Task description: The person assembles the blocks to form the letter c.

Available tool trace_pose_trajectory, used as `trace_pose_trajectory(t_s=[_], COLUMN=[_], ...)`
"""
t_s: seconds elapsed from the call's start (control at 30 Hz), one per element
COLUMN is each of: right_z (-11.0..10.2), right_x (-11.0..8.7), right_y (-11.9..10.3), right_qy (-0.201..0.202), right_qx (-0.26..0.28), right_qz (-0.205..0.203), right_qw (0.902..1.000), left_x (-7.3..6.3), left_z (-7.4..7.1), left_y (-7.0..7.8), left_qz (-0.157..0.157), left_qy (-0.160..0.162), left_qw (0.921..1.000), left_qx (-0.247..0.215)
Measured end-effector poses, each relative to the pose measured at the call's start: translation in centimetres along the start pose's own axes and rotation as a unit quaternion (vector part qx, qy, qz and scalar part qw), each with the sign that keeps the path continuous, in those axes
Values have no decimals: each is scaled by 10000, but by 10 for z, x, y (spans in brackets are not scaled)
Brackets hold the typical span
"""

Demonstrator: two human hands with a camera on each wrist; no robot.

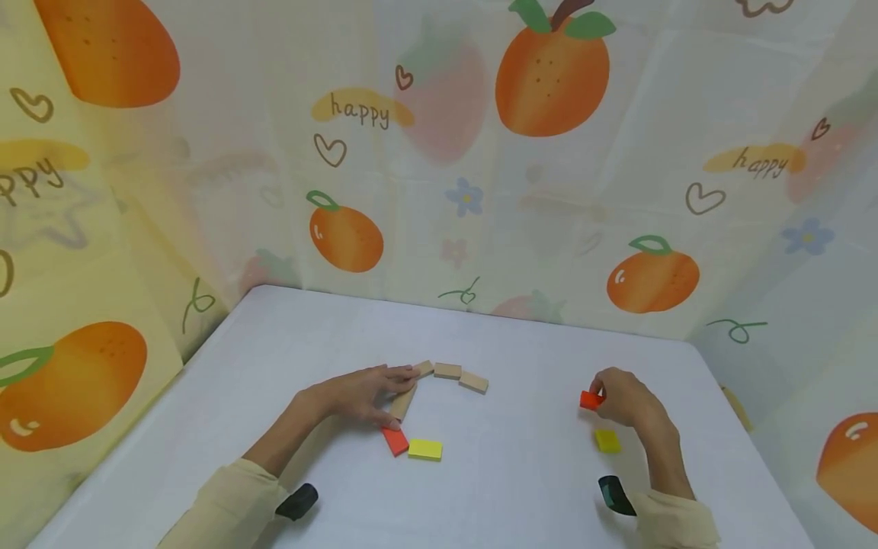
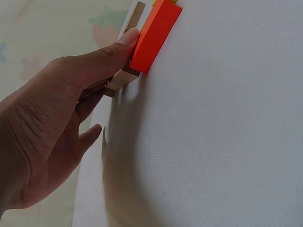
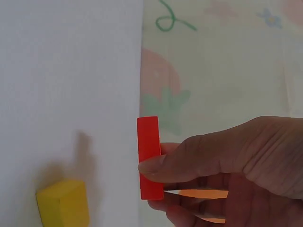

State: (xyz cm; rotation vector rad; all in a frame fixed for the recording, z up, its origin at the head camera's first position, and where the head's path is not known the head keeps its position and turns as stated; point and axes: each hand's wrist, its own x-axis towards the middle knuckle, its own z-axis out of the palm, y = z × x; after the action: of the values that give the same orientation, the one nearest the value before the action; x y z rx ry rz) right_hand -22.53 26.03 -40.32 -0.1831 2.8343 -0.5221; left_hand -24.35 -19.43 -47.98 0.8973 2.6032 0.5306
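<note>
My left hand [image 1: 366, 393] lies over a row of small blocks, its thumb by the joint between a red block [image 1: 395, 441] and a plain wooden block [image 1: 403, 404]. Its fingertips rest at that wooden block's far end, beside another wooden block [image 1: 425, 369]. In the left wrist view the thumb touches the red block's edge, while some fingertips are hidden. On the right, my right hand [image 1: 623, 396] pinches a second red block [image 3: 149, 142] between thumb and fingers, raised above the white table [image 1: 521, 488]. Nearest to it, a yellow block [image 1: 607, 441] stands on the table.
Two more wooden blocks, one in the middle [image 1: 448, 371] and one at the end [image 1: 474, 382], continue the curved row. A flat yellow block [image 1: 425, 450] adjoins the red one in the row. A fruit-print curtain [image 1: 439, 229] hangs behind the table's far edge.
</note>
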Motion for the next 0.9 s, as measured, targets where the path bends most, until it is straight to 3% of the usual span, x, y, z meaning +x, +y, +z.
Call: trace_pose_trajectory(t_s=[0.5, 0.9], right_z=[26, 64], right_x=[-11, -13], right_y=[-54, -107], right_qy=[55, -618], right_qx=[-257, -294], right_qz=[-941, -1209], right_qw=[9952, 9903], left_x=[1, 2], left_z=[0, 2], left_y=[2, -2], left_qz=[-86, -15], left_qy=[-2, 18], left_qw=[10000, 10000], left_qx=[-8, -16])
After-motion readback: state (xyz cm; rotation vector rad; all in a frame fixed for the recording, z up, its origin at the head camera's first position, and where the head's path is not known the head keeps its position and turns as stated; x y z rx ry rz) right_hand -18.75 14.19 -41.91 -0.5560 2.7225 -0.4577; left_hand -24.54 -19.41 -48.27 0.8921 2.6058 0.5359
